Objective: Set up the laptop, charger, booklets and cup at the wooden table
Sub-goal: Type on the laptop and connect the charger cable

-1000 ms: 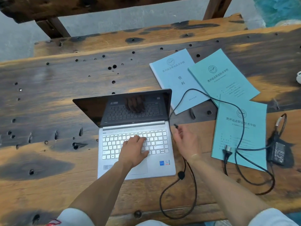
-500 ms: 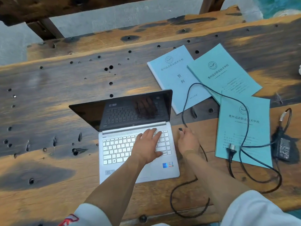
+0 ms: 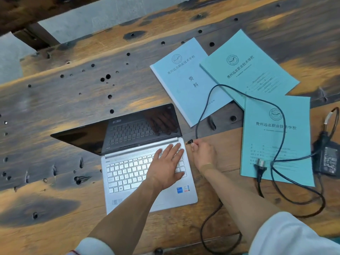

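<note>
Silver laptop (image 3: 147, 173) lies open on the weathered wooden worktop (image 3: 55, 111), its dark screen tilted back, hinge line running left to right. The left hand (image 3: 168, 166) rests flat on the right part of the keyboard, fingers straight and spread. Just beside the laptop's right edge, the right hand (image 3: 204, 155) pinches the charger's barrel plug (image 3: 189, 143) between curled fingers, tip pointing left at the laptop's side but still a little apart from it. The black cable (image 3: 246, 93) loops over three pale blue-green booklets (image 3: 276, 137) to the power brick (image 3: 328, 160) at the right edge. The wall plug (image 3: 259, 166) lies on the nearest booklet.
</note>
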Tool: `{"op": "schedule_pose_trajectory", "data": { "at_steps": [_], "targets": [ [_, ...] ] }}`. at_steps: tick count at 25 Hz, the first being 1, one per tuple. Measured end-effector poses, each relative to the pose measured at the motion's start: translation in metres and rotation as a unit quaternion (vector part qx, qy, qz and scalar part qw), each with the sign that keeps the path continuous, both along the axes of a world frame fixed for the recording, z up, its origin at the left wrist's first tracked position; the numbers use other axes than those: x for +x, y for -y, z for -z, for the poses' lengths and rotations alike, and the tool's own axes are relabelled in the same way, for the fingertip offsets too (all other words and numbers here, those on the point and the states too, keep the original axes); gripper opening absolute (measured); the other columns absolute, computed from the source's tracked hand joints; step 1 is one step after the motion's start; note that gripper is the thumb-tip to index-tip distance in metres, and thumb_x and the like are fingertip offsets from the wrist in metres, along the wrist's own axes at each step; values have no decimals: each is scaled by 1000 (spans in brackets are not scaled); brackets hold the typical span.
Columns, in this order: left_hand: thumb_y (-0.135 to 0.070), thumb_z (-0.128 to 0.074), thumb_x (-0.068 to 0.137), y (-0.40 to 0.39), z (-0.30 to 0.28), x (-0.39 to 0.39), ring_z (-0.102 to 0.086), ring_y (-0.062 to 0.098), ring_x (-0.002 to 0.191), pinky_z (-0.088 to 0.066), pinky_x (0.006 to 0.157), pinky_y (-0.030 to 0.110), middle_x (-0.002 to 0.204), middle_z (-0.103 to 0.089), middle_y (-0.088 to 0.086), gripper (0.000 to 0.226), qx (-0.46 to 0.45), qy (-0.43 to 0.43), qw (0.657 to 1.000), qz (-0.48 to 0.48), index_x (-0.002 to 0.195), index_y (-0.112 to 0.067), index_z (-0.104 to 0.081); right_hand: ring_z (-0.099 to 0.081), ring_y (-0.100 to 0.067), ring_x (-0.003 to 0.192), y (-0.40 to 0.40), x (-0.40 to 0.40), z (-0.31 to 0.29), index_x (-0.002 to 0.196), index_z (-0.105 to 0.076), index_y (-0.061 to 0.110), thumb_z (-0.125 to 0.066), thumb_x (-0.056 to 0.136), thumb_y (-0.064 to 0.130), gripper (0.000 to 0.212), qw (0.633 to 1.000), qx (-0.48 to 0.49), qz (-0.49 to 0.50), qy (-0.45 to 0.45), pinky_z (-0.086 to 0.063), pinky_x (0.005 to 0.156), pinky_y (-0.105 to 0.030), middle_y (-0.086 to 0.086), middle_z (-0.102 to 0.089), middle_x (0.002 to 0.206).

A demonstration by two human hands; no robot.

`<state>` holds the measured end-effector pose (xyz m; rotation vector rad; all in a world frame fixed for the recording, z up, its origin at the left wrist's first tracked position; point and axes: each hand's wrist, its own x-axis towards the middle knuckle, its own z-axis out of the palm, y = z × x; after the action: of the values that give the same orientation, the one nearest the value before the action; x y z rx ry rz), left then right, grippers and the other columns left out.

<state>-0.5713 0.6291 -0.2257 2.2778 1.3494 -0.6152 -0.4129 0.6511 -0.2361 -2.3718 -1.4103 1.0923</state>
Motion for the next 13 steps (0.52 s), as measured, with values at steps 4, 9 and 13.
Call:
{"op": "schedule_pose_trajectory", "data": {
  "at_steps": [4,9,13],
  "targets": [
    [-59,-35,96,2,3,-1,7,17,151,-4,122,45,164,10,-8,77,8,-6,1000,5,157,-26,-4,-64,-32,98,-2,2,2,117,-66,10,-45,101,21,28,1000,8,-26,-12,-44,72,-29,-16,-71,108],
    [-59,-39,92,4,7,-1,-3,18,152,-14,121,48,165,-2,-6,76,20,6,1000,-5,156,-24,-17,-64,-31,86,-2,4,5,100,-68,9,-44,101,21,27,999,13,-23,-19,-38,62,-28,-15,-72,95],
    [-57,-42,90,7,12,-2,-9,20,151,-14,120,47,164,-9,-5,76,29,11,999,-10,155,-23,-24,-65,-33,84,-2,2,7,99,-69,7,-45,101,23,29,999,23,-23,-28,-44,64,-33,-17,-72,92]
  ]
}}
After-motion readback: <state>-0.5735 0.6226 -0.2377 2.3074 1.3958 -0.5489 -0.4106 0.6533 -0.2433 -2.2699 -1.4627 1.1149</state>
